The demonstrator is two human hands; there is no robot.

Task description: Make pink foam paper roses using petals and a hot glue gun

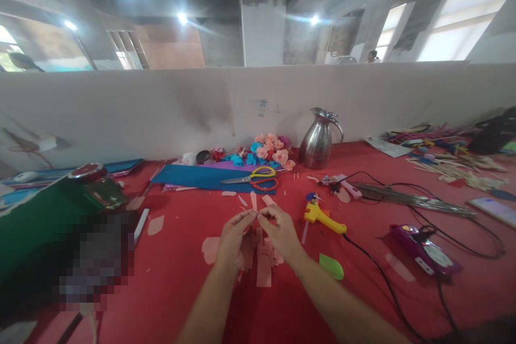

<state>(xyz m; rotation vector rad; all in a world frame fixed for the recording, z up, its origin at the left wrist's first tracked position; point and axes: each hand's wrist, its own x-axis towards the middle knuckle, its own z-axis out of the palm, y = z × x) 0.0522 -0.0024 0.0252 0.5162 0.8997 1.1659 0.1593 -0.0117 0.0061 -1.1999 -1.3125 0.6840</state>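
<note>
Over the red table, my left hand (pixel 236 234) and my right hand (pixel 281 230) meet with thumbs and forefingers pinched together. Between the fingertips is a small pink paper strip (pixel 253 200), its upper end poking out above them; the rest is hidden by my fingers. Below the hands lie several cut pink paper pieces (pixel 264 270), and a rounded pink paper petal (pixel 210 250) is left of my left wrist. Just beyond are scissors (pixel 258 179) with yellow and red handles, resting on blue paper (pixel 189 176). A yellow glue gun (pixel 325 219) lies right of my right hand.
Pink and blue paper flowers (pixel 272 150) and a steel jug (pixel 317 142) stand by the white partition (pixel 161 113). On the right are a wire bundle (pixel 415 199), a purple power strip (pixel 426 252) and black cords. A lidded jar (pixel 98 187) and green sheet (pixel 44 220) are left.
</note>
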